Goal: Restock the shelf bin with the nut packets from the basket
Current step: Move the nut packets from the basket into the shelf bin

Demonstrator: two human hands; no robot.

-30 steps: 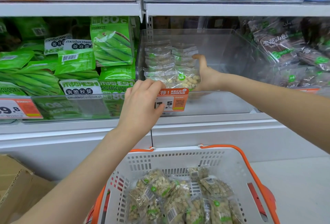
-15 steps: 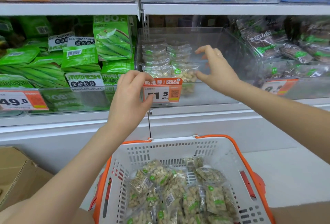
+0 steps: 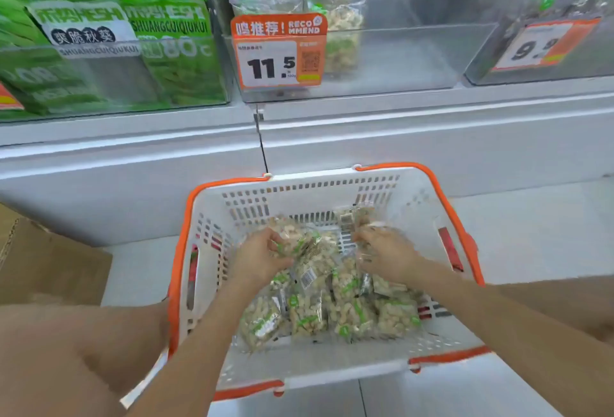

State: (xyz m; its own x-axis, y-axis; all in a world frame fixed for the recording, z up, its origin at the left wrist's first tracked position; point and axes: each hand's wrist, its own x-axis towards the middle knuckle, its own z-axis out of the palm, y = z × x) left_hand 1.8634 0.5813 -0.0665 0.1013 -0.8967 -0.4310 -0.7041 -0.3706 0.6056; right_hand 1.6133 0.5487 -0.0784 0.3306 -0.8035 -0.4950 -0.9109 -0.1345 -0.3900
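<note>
Below the clear shelf bin (image 3: 382, 61) with its 11.5 tag, both hands are in the white basket (image 3: 415, 204), left hand (image 3: 259, 258) and right hand (image 3: 387, 255) each curling fingers around slippery nut packets (image 3: 319, 310), so an overfull grab could spill some.

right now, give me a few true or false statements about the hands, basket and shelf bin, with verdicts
1. Both hands are down in the basket. True.
2. The left hand grips a nut packet. True.
3. The clear shelf bin is packed full of nut packets. False: packets sit only at its left side; the rest looks bare.
4. The price tag on the bin reads 9.9. False: it reads 11.5.
5. The right hand rests on the shelf edge. False: it is on the packets in the basket.
</note>
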